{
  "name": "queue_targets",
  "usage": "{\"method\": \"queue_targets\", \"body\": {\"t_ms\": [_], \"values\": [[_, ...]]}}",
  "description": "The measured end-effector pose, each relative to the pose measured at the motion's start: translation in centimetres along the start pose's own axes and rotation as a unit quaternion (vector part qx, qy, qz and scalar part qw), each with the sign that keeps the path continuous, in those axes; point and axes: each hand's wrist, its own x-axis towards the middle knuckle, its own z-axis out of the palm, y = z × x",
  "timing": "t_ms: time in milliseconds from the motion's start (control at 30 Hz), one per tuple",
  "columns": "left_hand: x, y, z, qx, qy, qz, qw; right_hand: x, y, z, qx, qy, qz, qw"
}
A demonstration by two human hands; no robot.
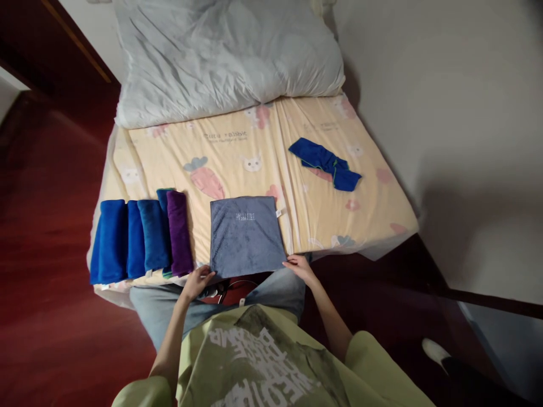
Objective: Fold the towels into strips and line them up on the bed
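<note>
A grey-blue towel (pixel 248 240) with white lettering lies spread flat at the bed's near edge. My left hand (pixel 199 281) pinches its near left corner. At the near right corner, my right hand (pixel 299 267) grips the cloth between thumb and fingers. Left of the towel, several folded towels stand side by side: blue ones (pixel 112 240), a teal-blue one (pixel 153 234) and a purple one (pixel 179 232). Farther back on the right is a crumpled blue towel (pixel 324 161) with green edging.
The bed (pixel 250 141) has a yellow sheet printed with rabbits and carrots. A large pale grey bundle (pixel 229 56) in a thin cover covers its far end. A wall (pixel 445 102) stands to the right, and a person's foot (pixel 435 351) shows at the lower right.
</note>
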Motion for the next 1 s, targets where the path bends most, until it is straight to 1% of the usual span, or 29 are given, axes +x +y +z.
{"method": "queue_targets", "body": {"t_ms": [67,100,167,233,267,333,400,467,533,633,733,800,900,1000], "values": [[0.8,0.2,-0.6,0.020,-0.010,-0.011,1.000,0.7,-0.2,-0.4,-0.029,-0.002,-0.024,0.999],[1.6,0.3,-1.1,0.026,-0.015,-0.015,0.999,1.5,-0.7,-0.5,-0.043,0.010,-0.045,0.998],[4.3,1.1,-2.3,0.029,-0.008,-0.018,0.999,4.0,-2.5,-0.6,-0.067,0.068,-0.099,0.990],[8.3,2.3,-3.5,0.025,0.040,-0.024,0.999,7.8,-5.4,-0.3,-0.086,0.138,-0.151,0.975],[10.6,3.0,-4.0,0.017,0.064,-0.029,0.997,10.0,-7.0,0.0,-0.097,0.156,-0.169,0.968],[15.4,4.4,-4.9,-0.007,0.099,-0.044,0.994,14.7,-10.1,1.0,-0.117,0.160,-0.171,0.965],[19.6,5.7,-5.6,-0.030,0.133,-0.054,0.989,18.8,-12.5,2.0,-0.122,0.161,-0.147,0.968],[22.8,6.5,-6.0,-0.054,0.158,-0.060,0.984,22.0,-13.8,2.9,-0.117,0.162,-0.131,0.971],[24.9,6.9,-6.5,-0.079,0.160,-0.059,0.982,23.9,-14.3,3.5,-0.111,0.158,-0.132,0.972],[26.7,7.0,-7.3,-0.082,0.118,-0.041,0.989,25.2,-14.1,3.6,-0.106,0.143,-0.137,0.975],[27.6,7.1,-8.4,-0.049,0.070,-0.012,0.996,25.5,-14.1,3.2,-0.096,0.125,-0.138,0.978],[27.9,7.1,-9.2,-0.052,0.041,-0.002,0.998,25.5,-14.3,2.8,-0.087,0.110,-0.141,0.980],[27.9,7.1,-10.1,-0.071,-0.010,-0.003,0.997,25.1,-14.8,2.1,-0.073,0.089,-0.149,0.982],[27.8,7.1,-10.6,-0.054,-0.032,0.022,0.998,24.7,-15.4,1.5,-0.057,0.070,-0.184,0.979]]}}
